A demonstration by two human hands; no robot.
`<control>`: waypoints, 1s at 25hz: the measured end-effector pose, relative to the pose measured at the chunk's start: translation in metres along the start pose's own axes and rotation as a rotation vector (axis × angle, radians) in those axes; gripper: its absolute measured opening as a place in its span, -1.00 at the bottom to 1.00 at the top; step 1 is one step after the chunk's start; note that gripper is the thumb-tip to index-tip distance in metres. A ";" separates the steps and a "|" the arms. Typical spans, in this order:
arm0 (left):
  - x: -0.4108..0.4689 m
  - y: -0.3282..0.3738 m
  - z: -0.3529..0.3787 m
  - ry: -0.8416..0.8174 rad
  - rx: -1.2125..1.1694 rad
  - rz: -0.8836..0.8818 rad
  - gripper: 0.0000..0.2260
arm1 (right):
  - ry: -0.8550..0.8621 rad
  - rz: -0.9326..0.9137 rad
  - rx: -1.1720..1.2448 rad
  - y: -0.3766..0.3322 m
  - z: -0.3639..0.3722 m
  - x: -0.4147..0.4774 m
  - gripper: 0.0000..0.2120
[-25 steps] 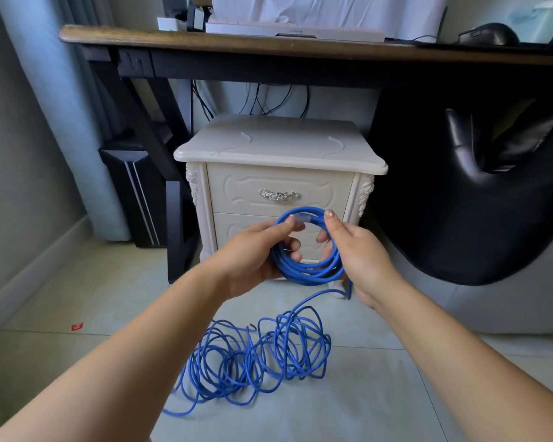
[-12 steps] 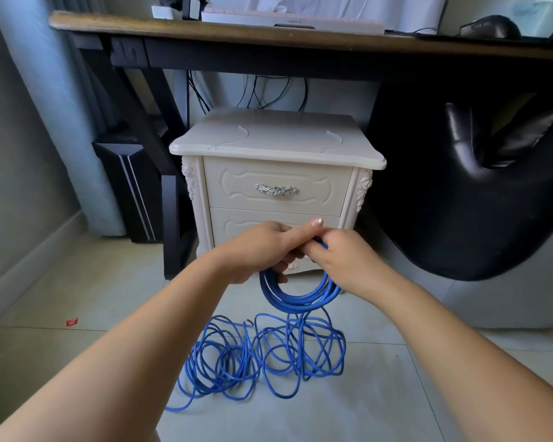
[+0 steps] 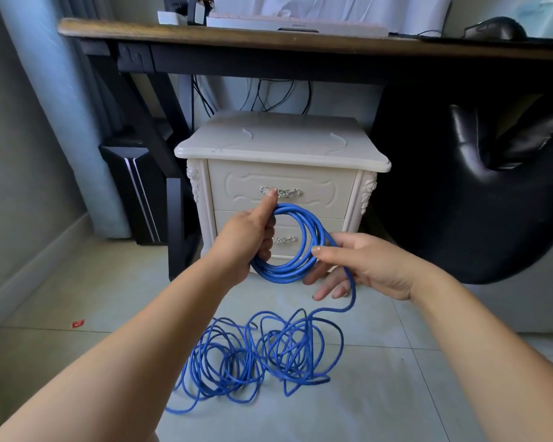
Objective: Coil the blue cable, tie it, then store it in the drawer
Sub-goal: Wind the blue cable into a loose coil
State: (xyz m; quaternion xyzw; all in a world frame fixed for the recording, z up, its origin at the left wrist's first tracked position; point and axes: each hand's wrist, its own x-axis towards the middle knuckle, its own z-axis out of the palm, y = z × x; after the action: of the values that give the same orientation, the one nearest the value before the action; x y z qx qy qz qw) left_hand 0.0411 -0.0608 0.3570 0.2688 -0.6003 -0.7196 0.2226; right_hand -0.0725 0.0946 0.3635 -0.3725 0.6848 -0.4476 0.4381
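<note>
Two bare hands work one long blue cable (image 3: 281, 275) in front of a cream-white carved bedside cabinet (image 3: 281, 145). Several turns of it form a small round coil held upright in the air, level with the cabinet's two drawers. The left hand (image 3: 246, 242) grips the coil's left side, its fingers curled round the bundled strands and the thumb pointing up beside the top of the loop. The right hand (image 3: 364, 266) takes the coil's right side: its thumb presses on the strands from the front while the fingers lie fairly straight behind and below them, pinching the bundle between. From that hand a single strand drops, bends left and joins the rest of the cable, a loose tangle of loops on the pale tiled floor (image 3: 396, 393), near the cabinet's foot and between the two forearms. The upper drawer (image 3: 326, 193) and the lower drawer (image 3: 289, 226) are both closed, each with an ornate silver handle. The cabinet stands under a wooden-topped desk with a black frame (image 3: 268, 43). A black computer tower (image 3: 134, 193) stands on the floor to the cabinet's left, a black leather seat (image 3: 460, 202) to its right. A small red scrap (image 3: 78, 323) lies on the floor towards the left wall.
</note>
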 end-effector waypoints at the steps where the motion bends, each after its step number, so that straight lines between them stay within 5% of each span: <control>1: 0.000 0.000 0.000 0.043 -0.030 0.006 -0.57 | 0.040 -0.013 0.051 0.001 0.002 0.002 -0.74; 6: -0.006 -0.011 0.016 0.260 -0.088 0.066 -0.54 | 0.366 -0.170 0.411 0.004 0.044 0.018 -0.74; 10: -0.010 -0.017 0.029 0.229 -0.103 0.145 -0.63 | 0.525 -0.224 0.511 0.003 0.043 0.027 -0.75; 16: -0.010 -0.025 0.030 0.092 -0.094 0.152 -0.63 | 0.648 -0.227 0.278 0.014 0.035 0.043 -0.70; 20: -0.004 -0.019 0.021 -0.044 -0.028 0.025 -0.62 | 0.760 -0.278 -0.106 0.017 0.026 0.046 -0.64; 25: 0.000 -0.013 -0.002 -0.250 0.238 -0.017 -0.59 | 0.502 -0.355 -0.598 0.008 0.024 0.034 -0.81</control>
State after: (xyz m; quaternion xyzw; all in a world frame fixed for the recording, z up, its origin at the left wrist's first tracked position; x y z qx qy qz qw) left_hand 0.0423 -0.0598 0.3438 0.2067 -0.7020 -0.6731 0.1069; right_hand -0.0624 0.0595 0.3412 -0.4745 0.7952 -0.3745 0.0467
